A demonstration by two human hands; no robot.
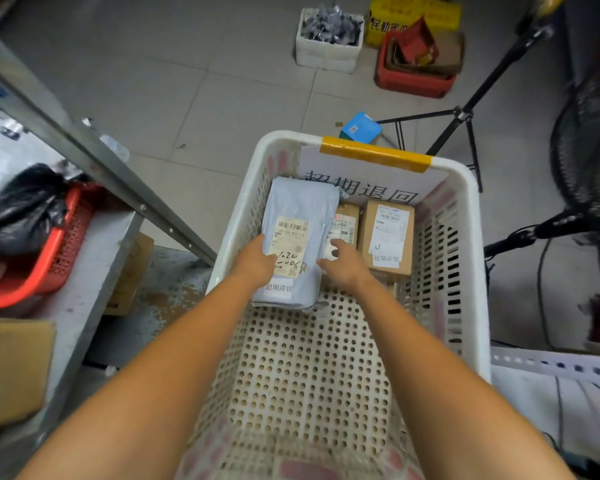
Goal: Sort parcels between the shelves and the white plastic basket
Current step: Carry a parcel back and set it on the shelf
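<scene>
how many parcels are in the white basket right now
3: a grey mailer bag at the far left under both hands, a small brown box beside it, another brown box far right. More may be hidden underneath.

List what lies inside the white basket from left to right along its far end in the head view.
Grey mailer bag, with the left hand on its label → small brown box, partly behind the right hand → larger brown box, all inside the basket.

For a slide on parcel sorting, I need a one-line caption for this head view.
Both hands, left hand and right hand, rest on a grey mailer bag beside two cardboard boxes inside the white basket.
</scene>
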